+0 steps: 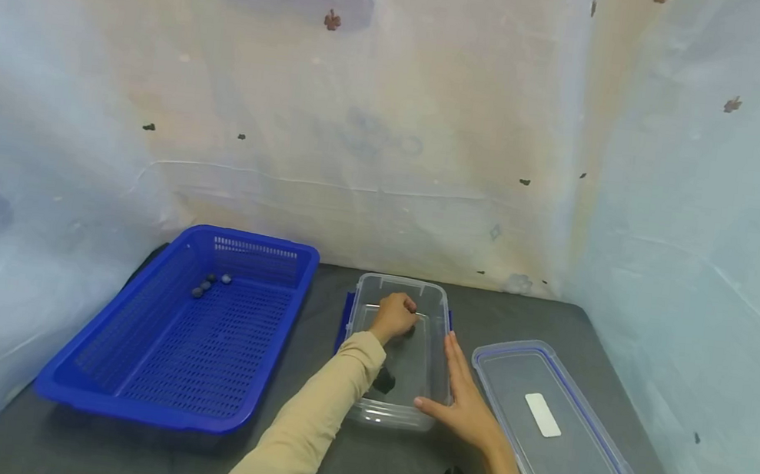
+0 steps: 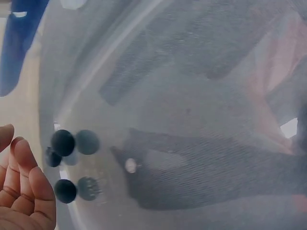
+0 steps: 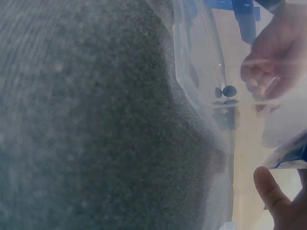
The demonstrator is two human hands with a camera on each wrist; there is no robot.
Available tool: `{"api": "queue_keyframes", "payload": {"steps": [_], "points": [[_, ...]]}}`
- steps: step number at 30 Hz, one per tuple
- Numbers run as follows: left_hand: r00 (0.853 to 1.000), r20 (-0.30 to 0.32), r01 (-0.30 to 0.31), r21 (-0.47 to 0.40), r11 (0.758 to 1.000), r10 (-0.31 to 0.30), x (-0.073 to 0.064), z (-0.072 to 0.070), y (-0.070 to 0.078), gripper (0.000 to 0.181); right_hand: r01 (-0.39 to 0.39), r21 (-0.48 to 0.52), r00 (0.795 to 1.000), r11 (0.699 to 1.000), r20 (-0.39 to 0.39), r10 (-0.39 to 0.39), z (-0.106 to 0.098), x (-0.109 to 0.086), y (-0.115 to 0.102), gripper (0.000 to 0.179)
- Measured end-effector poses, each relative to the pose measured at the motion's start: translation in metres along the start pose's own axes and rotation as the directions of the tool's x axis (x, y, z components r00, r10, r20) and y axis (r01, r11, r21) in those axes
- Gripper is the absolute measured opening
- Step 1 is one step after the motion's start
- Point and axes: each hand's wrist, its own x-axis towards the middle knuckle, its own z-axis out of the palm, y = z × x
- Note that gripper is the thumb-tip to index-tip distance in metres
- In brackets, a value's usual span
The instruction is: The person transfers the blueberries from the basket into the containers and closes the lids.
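Note:
My left hand (image 1: 394, 316) is inside a clear plastic container (image 1: 416, 384), its fingers loosely curled with nothing visible between them. Several small dark balls (image 2: 65, 190) lie beside those fingers in the left wrist view, mirrored in the container floor. From the right wrist view, two of the balls (image 3: 230, 91) show through the clear wall, near the curled fingers. My right hand (image 1: 470, 405) rests along the container's right wall, fingers straight and thumb spread toward the near rim.
On the left stands a blue perforated basket (image 1: 247, 377) with several dark grey balls (image 1: 205, 286) at its far left. A clear lid (image 1: 581, 443) with a blue seal and white label lies right of the container. Dark cloth (image 1: 302, 445) covers the table; patterned sheeting (image 1: 393, 115) hangs behind.

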Motion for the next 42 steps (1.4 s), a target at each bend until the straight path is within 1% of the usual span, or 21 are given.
{"api": "queue_keyframes", "payload": {"steps": [3, 6, 9, 13, 16, 19, 22, 23, 26, 30, 35, 42], "points": [[1.0, 0.012, -0.013, -0.027, 1.0, 0.014, 0.002, -0.003, 0.006, 0.017, -0.005, -0.011, 1.0, 1.0, -0.003, 0.005, -0.001, 0.0, 0.0, 0.111], [0.999, 0.019, -0.027, -0.077, 0.997, 0.029, 0.004, -0.008, 0.011, 0.018, -0.002, -0.022, 1.0, 1.0, -0.006, 0.002, -0.001, 0.0, 0.0, 0.111], [0.999, 0.032, -0.036, -0.113, 0.993, 0.039, 0.006, -0.012, 0.012, 0.019, 0.001, -0.027, 1.0, 1.0, -0.007, -0.002, -0.002, 0.0, 0.001, 0.111], [0.997, 0.054, -0.054, -0.115, 0.992, 0.061, 0.005, -0.016, 0.012, 0.021, 0.003, -0.017, 1.0, 1.0, -0.003, -0.003, -0.002, -0.002, 0.0, 0.11], [0.995, 0.066, -0.072, -0.115, 0.991, 0.08, 0.004, -0.02, 0.014, 0.024, 0.009, -0.016, 1.0, 1.0, -0.002, -0.009, -0.002, -0.002, 0.0, 0.11], [0.992, 0.076, -0.083, -0.154, 0.985, 0.096, 0.002, -0.026, 0.018, 0.027, 0.011, -0.015, 1.0, 1.0, 0.001, -0.011, -0.002, -0.002, 0.0, 0.111], [0.988, 0.105, -0.087, -0.207, 0.975, 0.11, -0.002, -0.032, 0.023, 0.03, 0.007, -0.014, 1.0, 1.0, 0.008, -0.007, -0.002, -0.002, 0.001, 0.111], [0.987, 0.111, -0.09, -0.212, 0.973, 0.115, -0.003, -0.034, 0.025, 0.03, 0.005, -0.012, 1.0, 1.0, 0.009, -0.005, -0.002, -0.002, 0.002, 0.111], [0.981, 0.131, -0.109, -0.237, 0.965, 0.143, -0.008, -0.042, 0.033, 0.03, -0.002, -0.007, 1.0, 1.0, 0.012, 0.002, -0.002, -0.003, 0.003, 0.111], [0.971, 0.142, -0.15, -0.271, 0.951, 0.194, -0.012, -0.053, 0.041, 0.028, -0.007, 0.003, 1.0, 1.0, 0.012, 0.007, -0.001, -0.003, 0.005, 0.112], [0.96, 0.144, -0.185, -0.319, 0.93, 0.24, -0.014, -0.067, 0.046, 0.025, -0.001, 0.01, 1.0, 1.0, 0.015, 0.001, -0.001, -0.002, 0.004, 0.111], [0.955, 0.119, -0.229, -0.278, 0.933, 0.27, -0.018, -0.091, 0.049, 0.029, 0.001, 0.017, 1.0, 1.0, 0.01, -0.001, -0.002, 0.0, 0.002, 0.111]]}}
